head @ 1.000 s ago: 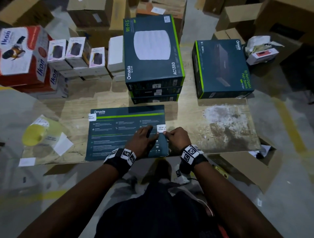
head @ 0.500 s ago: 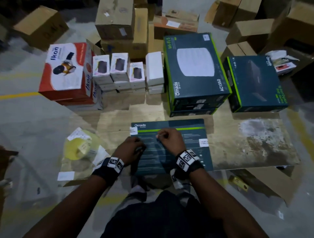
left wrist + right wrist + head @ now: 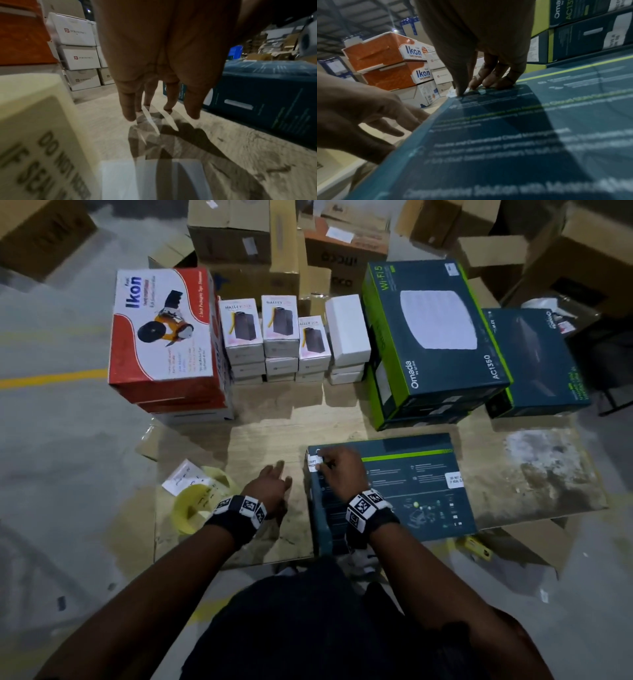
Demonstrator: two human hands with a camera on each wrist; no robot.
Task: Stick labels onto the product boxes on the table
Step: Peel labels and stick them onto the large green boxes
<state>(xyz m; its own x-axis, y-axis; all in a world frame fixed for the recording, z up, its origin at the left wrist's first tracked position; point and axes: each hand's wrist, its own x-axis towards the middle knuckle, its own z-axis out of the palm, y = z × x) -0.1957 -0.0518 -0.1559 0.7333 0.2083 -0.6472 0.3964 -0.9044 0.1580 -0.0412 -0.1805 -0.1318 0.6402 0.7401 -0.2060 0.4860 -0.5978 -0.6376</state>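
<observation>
The right hand [image 3: 337, 470] covers part of a white label [image 3: 314, 464] on the dark box [image 3: 411, 491], whose print blurs in the right wrist view, lettering cut short.

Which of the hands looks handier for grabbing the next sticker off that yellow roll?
Probably the left hand: it's open over the table, right beside the yellow label roll. The right hand is busy pressing a label onto the teal box.

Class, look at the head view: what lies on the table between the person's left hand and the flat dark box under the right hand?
Only a narrow strip of bare table separates the left hand from the dark box; the head view shows it.
</observation>
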